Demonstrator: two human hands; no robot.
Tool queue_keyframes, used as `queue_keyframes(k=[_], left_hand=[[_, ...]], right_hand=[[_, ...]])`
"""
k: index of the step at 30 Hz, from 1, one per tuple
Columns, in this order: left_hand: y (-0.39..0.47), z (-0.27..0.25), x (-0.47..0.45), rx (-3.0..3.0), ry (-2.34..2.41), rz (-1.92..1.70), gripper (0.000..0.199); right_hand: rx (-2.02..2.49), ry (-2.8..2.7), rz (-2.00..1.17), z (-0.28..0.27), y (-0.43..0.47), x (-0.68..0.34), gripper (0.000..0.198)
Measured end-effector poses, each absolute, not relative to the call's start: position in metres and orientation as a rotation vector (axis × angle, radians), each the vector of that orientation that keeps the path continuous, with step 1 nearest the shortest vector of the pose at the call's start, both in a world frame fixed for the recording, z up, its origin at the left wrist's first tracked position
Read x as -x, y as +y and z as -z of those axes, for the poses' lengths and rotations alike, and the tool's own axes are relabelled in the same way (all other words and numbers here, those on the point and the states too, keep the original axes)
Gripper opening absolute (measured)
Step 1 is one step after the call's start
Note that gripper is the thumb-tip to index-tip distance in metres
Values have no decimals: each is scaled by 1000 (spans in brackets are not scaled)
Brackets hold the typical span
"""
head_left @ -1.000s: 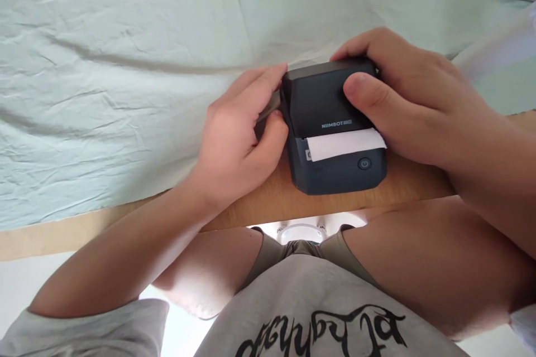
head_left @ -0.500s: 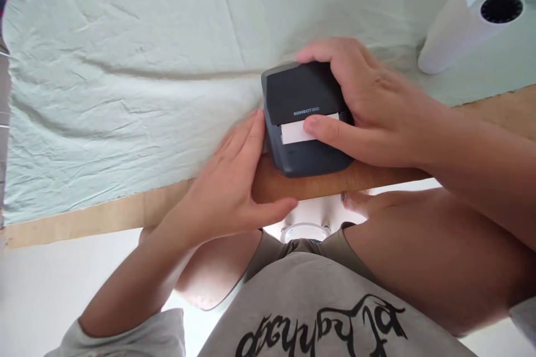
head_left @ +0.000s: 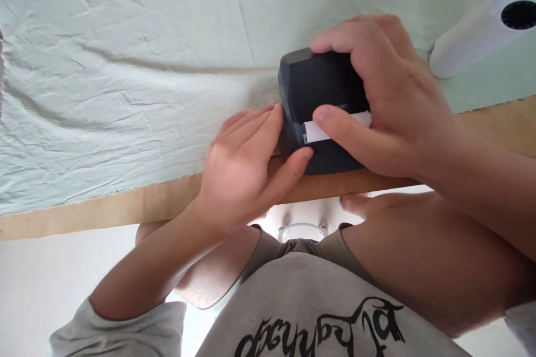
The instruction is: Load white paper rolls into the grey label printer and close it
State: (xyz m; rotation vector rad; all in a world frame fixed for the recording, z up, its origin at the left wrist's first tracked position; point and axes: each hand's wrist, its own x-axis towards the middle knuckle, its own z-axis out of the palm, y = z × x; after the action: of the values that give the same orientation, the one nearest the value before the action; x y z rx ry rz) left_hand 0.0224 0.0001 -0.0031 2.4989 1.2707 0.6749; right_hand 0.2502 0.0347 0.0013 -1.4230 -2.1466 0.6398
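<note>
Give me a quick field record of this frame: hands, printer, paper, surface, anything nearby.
left hand: flat against the printer's left side, thumb at its front corner
right hand: grips the printer from above, thumb on the paper
printer: dark, sits at the table edge
paper: white strip sticking out of the slot
table: wooden, covered by a pale green cloth
roll: white, lying at right on the cloth

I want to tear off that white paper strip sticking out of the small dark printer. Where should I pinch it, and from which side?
Probably pinch the paper strip at its free left end, coming from the front left. The right hand covers its right half and the printer top, and the left hand rests against the printer's left side.
</note>
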Motion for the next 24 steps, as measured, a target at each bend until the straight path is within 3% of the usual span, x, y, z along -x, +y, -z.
queue_keyframes(k=[3, 7, 14, 24], left_hand=[[2, 3, -20, -2439, 1276, -608, 48], [1, 12, -14, -2395, 1275, -486, 96], [-5, 20, -18, -2538, 1223, -631, 67], [-9, 13, -19, -2519, 1227, -711, 65]], right_hand=[[1455, -2097, -778, -2, 41, -248, 60], [1434, -2108, -794, -2, 39, -254, 57], [1321, -2296, -546, 2, 31, -268, 63], [1211, -2192, -369, 0, 28, -254, 64]])
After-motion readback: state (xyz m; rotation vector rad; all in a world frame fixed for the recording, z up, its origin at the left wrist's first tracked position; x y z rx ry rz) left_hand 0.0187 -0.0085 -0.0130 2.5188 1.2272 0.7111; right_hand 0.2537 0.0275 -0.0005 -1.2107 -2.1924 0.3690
